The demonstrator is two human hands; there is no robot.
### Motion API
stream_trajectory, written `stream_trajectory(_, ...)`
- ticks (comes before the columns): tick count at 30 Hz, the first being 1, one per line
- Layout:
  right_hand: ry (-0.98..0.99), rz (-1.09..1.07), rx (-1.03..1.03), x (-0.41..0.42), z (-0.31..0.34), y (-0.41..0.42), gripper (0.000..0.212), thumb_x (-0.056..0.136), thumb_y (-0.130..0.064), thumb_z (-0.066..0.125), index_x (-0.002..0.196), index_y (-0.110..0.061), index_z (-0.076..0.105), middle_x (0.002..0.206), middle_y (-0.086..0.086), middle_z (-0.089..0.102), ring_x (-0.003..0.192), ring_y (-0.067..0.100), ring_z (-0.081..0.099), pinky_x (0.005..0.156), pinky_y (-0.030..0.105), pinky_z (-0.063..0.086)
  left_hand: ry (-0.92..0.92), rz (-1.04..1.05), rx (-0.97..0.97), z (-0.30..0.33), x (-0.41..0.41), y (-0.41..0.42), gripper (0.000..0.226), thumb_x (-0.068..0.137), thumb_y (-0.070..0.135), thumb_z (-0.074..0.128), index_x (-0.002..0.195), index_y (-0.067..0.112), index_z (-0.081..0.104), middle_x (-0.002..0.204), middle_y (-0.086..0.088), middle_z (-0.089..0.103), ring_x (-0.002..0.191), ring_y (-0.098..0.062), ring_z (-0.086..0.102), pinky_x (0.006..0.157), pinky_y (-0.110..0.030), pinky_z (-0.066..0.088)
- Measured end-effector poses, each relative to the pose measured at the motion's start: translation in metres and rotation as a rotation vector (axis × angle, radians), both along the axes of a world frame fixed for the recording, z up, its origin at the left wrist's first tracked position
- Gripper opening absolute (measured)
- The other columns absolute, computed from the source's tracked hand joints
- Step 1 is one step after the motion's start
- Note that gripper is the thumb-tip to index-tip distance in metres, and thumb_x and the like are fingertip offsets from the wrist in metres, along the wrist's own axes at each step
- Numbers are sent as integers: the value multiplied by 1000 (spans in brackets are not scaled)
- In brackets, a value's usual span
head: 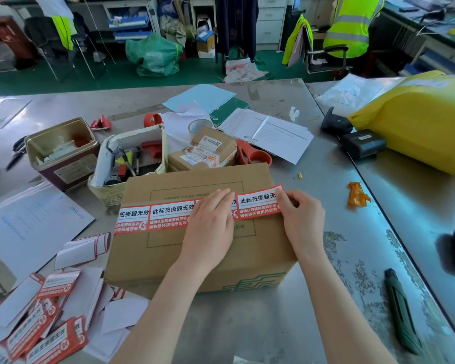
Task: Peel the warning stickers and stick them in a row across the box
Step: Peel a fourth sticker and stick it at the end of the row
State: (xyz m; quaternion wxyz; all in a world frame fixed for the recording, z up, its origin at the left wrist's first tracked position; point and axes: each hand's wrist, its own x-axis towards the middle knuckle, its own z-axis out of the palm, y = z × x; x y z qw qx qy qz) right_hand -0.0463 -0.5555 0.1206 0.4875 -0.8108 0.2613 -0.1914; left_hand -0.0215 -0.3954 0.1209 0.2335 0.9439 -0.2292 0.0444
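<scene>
Meanwhile, the fourth sticker (258,203) was pinched at its three-o'clock end by the right hand (301,219) and pressed flat onto the box (195,258) by the open left hand (208,227).

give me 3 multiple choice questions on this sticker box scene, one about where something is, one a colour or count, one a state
1. Where does the green utility knife lie?
A. on the table right of the cardboard box
B. inside the metal tin
C. on top of the box

2. What colours are the warning stickers in the row?
A. blue and yellow
B. red and white
C. green and black

3. What state is the rightmost sticker in?
A. still in the pile on its backing
B. crumpled on the floor
C. held at its right end by the right hand while the left hand presses flat on the row

Answers: 1 A, the knife rests on the bare metal table near the right edge. 2 B, red borders with white panels. 3 C, the right fingers pinch its end as it slants off the row's line.
</scene>
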Motion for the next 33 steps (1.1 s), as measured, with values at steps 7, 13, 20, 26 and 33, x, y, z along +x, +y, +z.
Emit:
stream_trajectory(7, 1, -5, -3, 1, -1, 0, 29, 92, -28, 54, 76, -6, 66, 74, 7, 68, 70, 22, 57, 56, 20, 37, -25, -38, 27, -2, 0, 2, 41, 96, 15, 39, 137, 14, 43, 145, 2, 41, 137, -12, 30, 114, -28, 15)
stream_trajectory(13, -3, -1, -18, 0, -2, -2, 31, 92, -29, 53, 77, -5, 66, 74, 8, 68, 76, 26, 60, 57, 22, 38, -42, -47, 40, -2, -1, 2, 40, 95, 14, 42, 135, 14, 46, 143, 0, 43, 136, -14, 33, 113, -29, 17)
stream_trajectory(20, -16, 1, -31, 2, -2, -1, 32, 92, -29, 53, 79, -2, 66, 77, 13, 68, 78, 29, 59, 63, 32, 42, -60, -86, 58, -1, -3, 2, 39, 95, 17, 43, 133, 14, 48, 142, 2, 45, 135, -13, 35, 110, -26, 14)
stream_trajectory(26, -20, -3, -29, 1, -4, -2, 32, 92, -29, 53, 75, -5, 66, 73, 9, 68, 74, 27, 59, 58, 20, 37, -60, -89, 62, -2, -2, 1, 38, 95, 18, 43, 133, 14, 49, 145, 1, 42, 136, -14, 34, 111, -30, 18)
stream_trajectory(33, -15, -9, -16, 1, -3, -1, 29, 91, -29, 54, 74, -8, 66, 71, 5, 67, 70, 22, 57, 56, 16, 35, -81, -99, 68, -5, -1, 2, 43, 91, 23, 34, 129, 15, 53, 138, 3, 50, 133, -14, 39, 110, -29, 18)
